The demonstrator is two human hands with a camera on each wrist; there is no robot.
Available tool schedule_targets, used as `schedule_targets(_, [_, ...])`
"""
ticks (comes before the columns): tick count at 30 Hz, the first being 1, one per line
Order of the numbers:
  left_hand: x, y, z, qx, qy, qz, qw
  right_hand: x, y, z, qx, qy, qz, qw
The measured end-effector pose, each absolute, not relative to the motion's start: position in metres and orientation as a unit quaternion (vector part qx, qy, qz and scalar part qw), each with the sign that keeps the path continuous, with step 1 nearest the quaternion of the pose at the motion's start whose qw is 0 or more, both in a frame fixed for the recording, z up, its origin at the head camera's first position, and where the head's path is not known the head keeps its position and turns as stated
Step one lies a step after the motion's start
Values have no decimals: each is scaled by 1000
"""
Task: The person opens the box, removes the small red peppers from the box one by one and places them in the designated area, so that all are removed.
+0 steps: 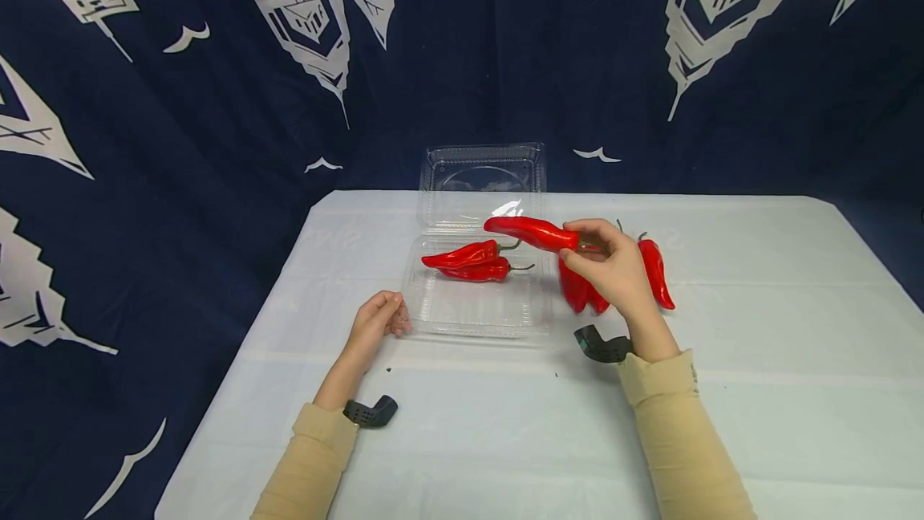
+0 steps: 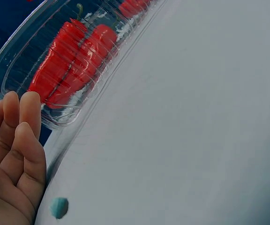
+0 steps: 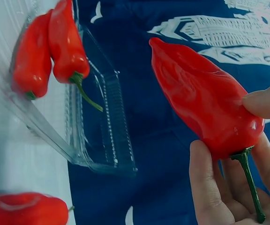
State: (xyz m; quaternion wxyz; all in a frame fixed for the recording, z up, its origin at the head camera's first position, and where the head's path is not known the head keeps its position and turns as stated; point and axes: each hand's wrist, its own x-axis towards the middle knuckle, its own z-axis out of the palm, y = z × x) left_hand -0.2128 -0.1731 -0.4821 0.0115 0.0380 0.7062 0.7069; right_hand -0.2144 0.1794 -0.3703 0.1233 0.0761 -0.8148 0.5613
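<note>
My right hand (image 1: 605,262) pinches a red pepper (image 1: 530,233) near its stem end. In the right wrist view, the thumb lies on one side of this pepper (image 3: 205,96) and the fingers on the other, its green stem toward the palm. The pepper is raised beside and partly over a clear plastic clamshell box (image 1: 476,315). Two red peppers (image 1: 472,271) lie side by side in the base of the box. My left hand (image 1: 378,315) is at the near left edge of the box, its fingers loosely bent; contact is hard to make out.
The hinged lid (image 1: 480,171) stands raised at the back of the box. Right of the box, several red peppers (image 1: 577,291) lie partly hidden by my right hand, with another pepper (image 1: 653,271) farther right. A white cloth (image 1: 780,392) covers the table; a dark blue curtain (image 1: 462,87) hangs behind.
</note>
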Motion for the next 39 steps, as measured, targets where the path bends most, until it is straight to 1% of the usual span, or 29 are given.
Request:
schedule_targets(6, [-213, -173, -482, 36, 706, 707, 15, -212, 186, -365, 54, -806, 573, 139])
schedule_targets(16, [-212, -174, -482, 42, 709, 704, 14, -211, 197, -364, 35, -806, 561, 188])
schedule_targets(25, [-213, -174, -482, 42, 707, 706, 12, -210, 206, -362, 9, -785, 583, 210])
schedule_targets(31, [-210, -173, -475, 35, 707, 706, 22, -209, 212, -361, -9, -776, 588, 228])
schedule_targets(39, [-212, -174, -481, 43, 707, 706, 12, -209, 220, -360, -25, -753, 610, 244])
